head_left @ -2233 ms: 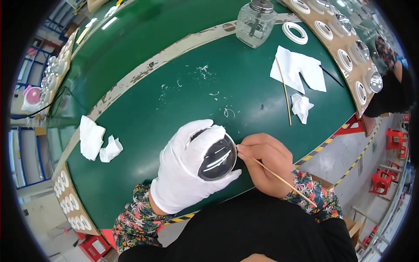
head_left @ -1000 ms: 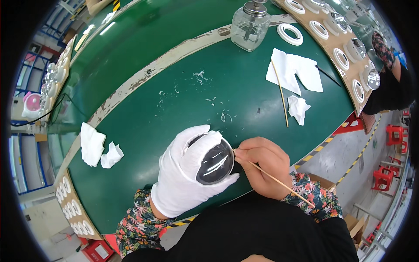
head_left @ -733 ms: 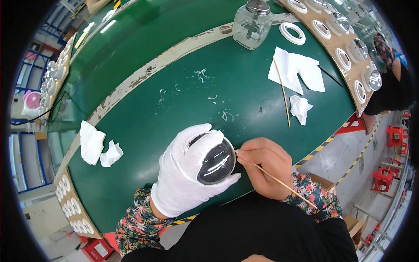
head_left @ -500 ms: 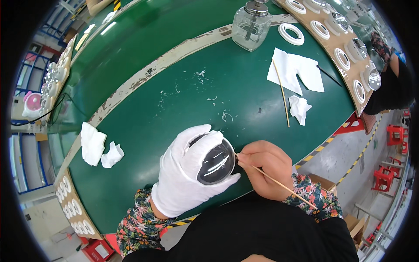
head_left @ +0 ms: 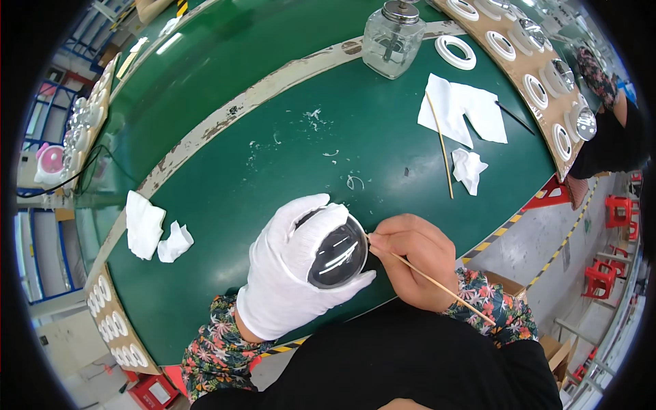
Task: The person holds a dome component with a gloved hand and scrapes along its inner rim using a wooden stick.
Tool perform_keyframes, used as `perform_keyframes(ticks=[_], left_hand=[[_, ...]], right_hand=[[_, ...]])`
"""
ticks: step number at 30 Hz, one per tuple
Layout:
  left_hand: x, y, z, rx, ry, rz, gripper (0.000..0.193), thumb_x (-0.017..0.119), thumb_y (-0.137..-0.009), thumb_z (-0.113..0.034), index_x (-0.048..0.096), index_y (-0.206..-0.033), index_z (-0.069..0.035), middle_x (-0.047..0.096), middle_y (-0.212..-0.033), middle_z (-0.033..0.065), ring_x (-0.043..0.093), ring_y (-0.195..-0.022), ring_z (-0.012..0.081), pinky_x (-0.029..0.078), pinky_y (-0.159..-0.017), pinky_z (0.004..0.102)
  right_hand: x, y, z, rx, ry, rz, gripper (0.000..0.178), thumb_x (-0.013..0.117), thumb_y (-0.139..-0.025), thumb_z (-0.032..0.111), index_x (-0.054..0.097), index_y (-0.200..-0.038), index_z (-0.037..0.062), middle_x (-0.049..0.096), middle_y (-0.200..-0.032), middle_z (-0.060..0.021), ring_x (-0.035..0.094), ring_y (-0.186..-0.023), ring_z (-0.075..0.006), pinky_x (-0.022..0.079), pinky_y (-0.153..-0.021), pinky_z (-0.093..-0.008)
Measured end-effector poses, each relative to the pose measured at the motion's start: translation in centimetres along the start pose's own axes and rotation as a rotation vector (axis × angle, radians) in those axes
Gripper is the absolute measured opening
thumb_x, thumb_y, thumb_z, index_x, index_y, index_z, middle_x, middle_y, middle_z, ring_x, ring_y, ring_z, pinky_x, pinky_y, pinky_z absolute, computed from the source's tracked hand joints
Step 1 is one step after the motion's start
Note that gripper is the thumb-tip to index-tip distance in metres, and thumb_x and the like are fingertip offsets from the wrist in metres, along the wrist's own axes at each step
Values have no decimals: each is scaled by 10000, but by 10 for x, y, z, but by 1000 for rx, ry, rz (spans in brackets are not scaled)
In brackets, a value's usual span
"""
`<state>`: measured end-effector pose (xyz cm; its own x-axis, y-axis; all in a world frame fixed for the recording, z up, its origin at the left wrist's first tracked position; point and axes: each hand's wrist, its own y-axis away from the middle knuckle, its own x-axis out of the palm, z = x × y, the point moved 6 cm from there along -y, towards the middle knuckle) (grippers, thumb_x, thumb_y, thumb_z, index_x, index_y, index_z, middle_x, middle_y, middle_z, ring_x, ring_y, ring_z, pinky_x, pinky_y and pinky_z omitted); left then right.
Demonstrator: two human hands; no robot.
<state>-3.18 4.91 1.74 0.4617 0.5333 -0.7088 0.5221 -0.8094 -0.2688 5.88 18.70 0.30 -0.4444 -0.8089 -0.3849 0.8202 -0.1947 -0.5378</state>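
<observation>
In a white glove, my left hand point(head_left: 283, 270) is closed round a clear glass dome lens point(head_left: 338, 258) with a pale rim, holding it above the green table near my body. Bare, my right hand point(head_left: 417, 260) pinches a thin wooden stick point(head_left: 444, 290) close to its tip. That tip meets the right edge of the lens, though my fingertips partly hide the contact. The stick's other end slants down to the right over my flowered sleeve point(head_left: 495, 307).
A glass pump bottle point(head_left: 393, 41) and a white ring point(head_left: 456, 52) stand at the back. White cloths point(head_left: 444, 113) with another stick point(head_left: 441, 147) lie right; folded cloth point(head_left: 144, 225) lies left. Boards of rings and lenses point(head_left: 509, 65) edge the table. White shavings point(head_left: 313, 118) are scattered centrally.
My right hand has shifted very slightly to the left and up with the stick at the lens rim. My left hand and the lens look nearly the same.
</observation>
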Motion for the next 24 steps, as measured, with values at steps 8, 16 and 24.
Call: perform_keyframes(ticks=[8, 16, 24], left_hand=[[-1, 0, 1, 43, -22, -19, 879, 968, -555, -195, 528, -1306, -74, 555, -1264, 195, 653, -1046, 307, 568, -861, 376], [-2, -2, 4, 32, 33, -84, 739, 944, -595, -299, 614, -1218, -77, 587, -1189, 161, 663, -980, 321, 562, -828, 387], [-3, -4, 0, 19, -3, -42, 797, 963, -562, -241, 575, -1237, -72, 585, -1210, 177, 654, -1016, 323, 563, -855, 380]], right_hand=[[-1, 4, -2, 26, -14, -29, 156, 723, -834, -57, 640, -956, -6, 675, -943, -155, 663, -751, -243, 525, -641, -306], [-5, 0, -7, 100, -124, -7, 193, 628, -875, -80, 647, -1056, -16, 669, -1031, -173, 687, -816, -252, 562, -720, -331], [0, -14, 6, -32, 177, 95, 235, 667, -799, -106, 687, -1020, -29, 670, -911, -159, 676, -744, -280, 548, -644, -325]])
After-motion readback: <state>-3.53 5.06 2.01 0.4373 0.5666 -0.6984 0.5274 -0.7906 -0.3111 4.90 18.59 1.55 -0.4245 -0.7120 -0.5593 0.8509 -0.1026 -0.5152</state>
